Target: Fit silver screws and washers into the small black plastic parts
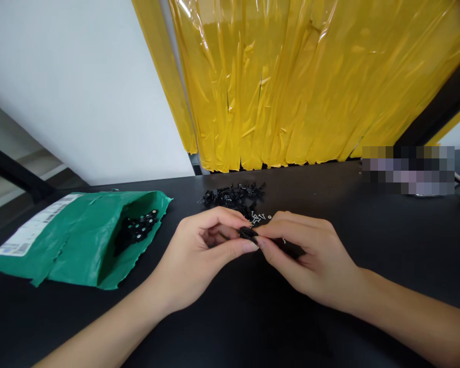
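My left hand and my right hand meet over the black table, fingertips together. Between them they pinch a small black plastic part; thumb and forefinger of each hand close on it. Just beyond the hands lies a heap of several similar black parts, with a few tiny pale screws beside it. The part's details are hidden by my fingers.
A torn-open green mailer bag lies at the left, with several black round pieces at its mouth and a white label on top. Yellow plastic sheeting hangs behind the table. A blurred object sits at the far right.
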A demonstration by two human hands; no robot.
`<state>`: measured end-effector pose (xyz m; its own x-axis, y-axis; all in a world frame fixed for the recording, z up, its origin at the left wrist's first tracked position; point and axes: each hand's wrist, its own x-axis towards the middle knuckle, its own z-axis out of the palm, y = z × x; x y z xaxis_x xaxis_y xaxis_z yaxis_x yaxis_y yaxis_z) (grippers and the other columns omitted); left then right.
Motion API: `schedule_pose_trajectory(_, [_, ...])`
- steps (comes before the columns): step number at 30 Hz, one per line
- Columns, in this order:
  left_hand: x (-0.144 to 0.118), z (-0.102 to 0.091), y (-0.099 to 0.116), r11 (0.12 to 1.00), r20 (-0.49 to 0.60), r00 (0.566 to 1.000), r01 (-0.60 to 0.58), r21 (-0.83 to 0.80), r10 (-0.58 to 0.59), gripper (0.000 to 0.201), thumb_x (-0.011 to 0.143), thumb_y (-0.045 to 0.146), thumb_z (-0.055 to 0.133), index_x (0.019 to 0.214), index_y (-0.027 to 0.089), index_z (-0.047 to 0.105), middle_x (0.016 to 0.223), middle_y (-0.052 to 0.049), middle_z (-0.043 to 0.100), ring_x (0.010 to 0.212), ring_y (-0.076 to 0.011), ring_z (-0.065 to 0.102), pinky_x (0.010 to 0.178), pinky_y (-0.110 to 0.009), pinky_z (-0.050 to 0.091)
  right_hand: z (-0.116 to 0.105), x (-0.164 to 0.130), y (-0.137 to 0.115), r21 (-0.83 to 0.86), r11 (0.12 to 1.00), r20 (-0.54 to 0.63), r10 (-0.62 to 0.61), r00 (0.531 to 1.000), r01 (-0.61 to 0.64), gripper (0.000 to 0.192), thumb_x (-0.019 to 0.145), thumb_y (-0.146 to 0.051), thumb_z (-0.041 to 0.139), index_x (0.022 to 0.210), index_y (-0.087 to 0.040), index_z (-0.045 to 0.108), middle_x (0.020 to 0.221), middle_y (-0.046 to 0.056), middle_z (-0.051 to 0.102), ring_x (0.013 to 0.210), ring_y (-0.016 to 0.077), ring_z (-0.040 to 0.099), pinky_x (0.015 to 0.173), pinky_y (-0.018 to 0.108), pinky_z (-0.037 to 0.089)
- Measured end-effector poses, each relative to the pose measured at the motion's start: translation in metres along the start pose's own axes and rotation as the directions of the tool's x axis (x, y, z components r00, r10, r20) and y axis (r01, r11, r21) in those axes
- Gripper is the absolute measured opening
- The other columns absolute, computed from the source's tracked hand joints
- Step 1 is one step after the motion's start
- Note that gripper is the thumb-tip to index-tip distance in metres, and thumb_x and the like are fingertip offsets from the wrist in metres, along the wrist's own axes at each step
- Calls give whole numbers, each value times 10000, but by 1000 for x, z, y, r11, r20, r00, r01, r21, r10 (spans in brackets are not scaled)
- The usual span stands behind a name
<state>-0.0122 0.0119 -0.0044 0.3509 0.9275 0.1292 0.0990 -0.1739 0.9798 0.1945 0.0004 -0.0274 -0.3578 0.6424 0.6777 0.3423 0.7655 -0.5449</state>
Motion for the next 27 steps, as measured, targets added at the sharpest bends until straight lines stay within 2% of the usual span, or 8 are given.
schedule_pose_trajectory(5, [0,-3,0,995,13,995,-97,28,96,187,798,160,861,939,263,793,1053,18,723,750,-72,640,665,-183,526,-1,0,3,-65,988,-20,-140,990,139,76,958,-98,643,974,-120,714,773,45,708,680,123,617,676,293,491])
schedule_pose_trajectory(12, [-1,-10,2,958,96,965,-255,135,243,220,775,91,865,919,249,812,1048,-4,727,782,-97,671,718,-213,569,-5,-1,6,-154,954,11,-258,966,257,112,963,-102,642,1032,-184,675,798,33,708,702,141,585,703,329,508])
schedule_pose_trajectory(15, [-2,-11,4,951,116,963,-262,166,245,196,754,80,878,851,224,787,1034,-14,738,864,-142,712,741,-238,583,-7,-4,6,-173,940,32,-293,956,294,105,952,-99,651,1013,-182,669,800,37,699,698,146,570,716,343,514])
schedule_pose_trajectory(18, [-3,-10,6,952,146,962,-255,169,231,162,761,117,885,794,203,752,1032,-17,741,860,-146,720,746,-249,589,-8,-4,5,-176,931,38,-318,947,319,100,941,-83,660,1000,-163,668,792,45,694,688,148,567,706,348,510])
schedule_pose_trajectory(23, [-5,-10,6,962,144,966,-233,138,214,164,762,155,895,791,203,741,1025,-18,738,880,-140,719,745,-233,582,-9,0,6,-82,948,21,-306,952,306,92,993,-121,617,1043,-171,675,839,57,734,728,146,639,715,337,526])
schedule_pose_trajectory(27, [-6,-12,5,963,149,962,-247,108,230,177,772,147,885,860,228,756,1026,-18,734,888,-149,719,732,-238,586,-8,0,8,-25,950,14,-310,951,310,122,1018,-145,591,1098,-166,682,872,69,740,762,150,665,719,340,537])
